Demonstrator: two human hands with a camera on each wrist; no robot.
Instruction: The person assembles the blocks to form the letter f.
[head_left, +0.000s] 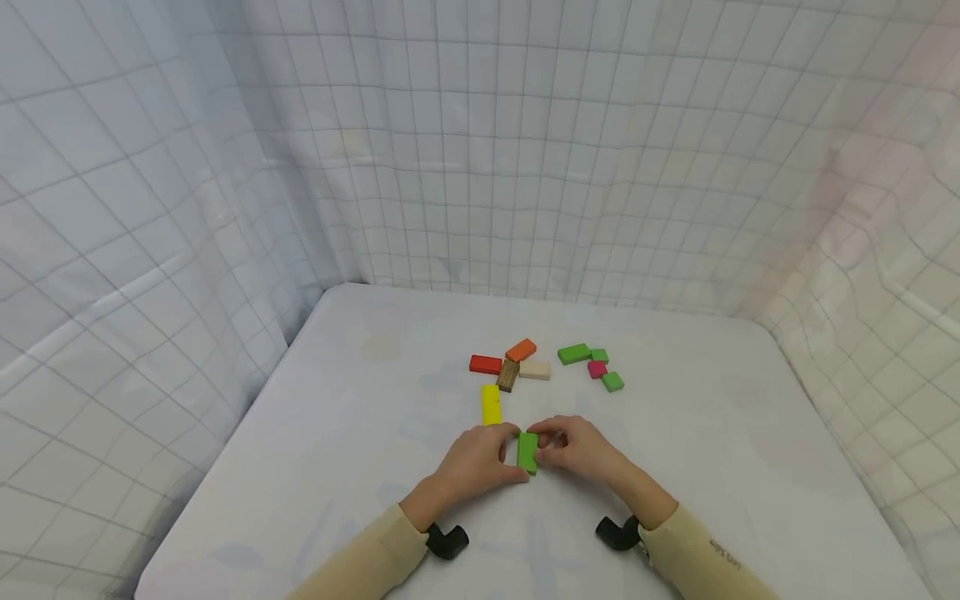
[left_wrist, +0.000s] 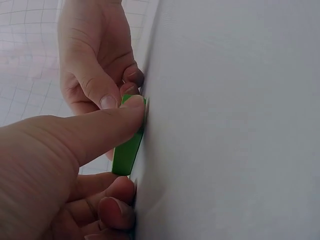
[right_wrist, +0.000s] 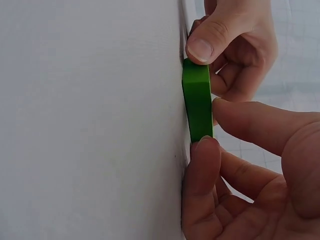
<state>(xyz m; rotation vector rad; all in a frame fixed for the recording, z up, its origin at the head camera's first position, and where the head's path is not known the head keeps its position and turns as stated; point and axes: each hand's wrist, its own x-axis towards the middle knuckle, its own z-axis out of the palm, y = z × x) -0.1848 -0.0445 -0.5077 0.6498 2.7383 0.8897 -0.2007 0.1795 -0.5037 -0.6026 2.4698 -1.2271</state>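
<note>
In the head view a green rectangular block (head_left: 527,452) lies on the white table between both hands. My left hand (head_left: 480,460) grips it lengthwise, thumb on the near end and fingers toward the far end. From the other side my right hand (head_left: 581,450) holds the same block, its thumb against the long side and its index finger at the far end, as the right wrist view shows. Just beyond the left fingers lies a yellow block (head_left: 491,404), its near end close behind that hand.
Farther back sit a brown block (head_left: 507,376), a red block (head_left: 485,365), an orange block (head_left: 521,349) and a cream block (head_left: 535,370), clustered. To their right are a long green block (head_left: 574,354), two small green pieces and a pink piece (head_left: 597,369). Grid-patterned sheets surround the table.
</note>
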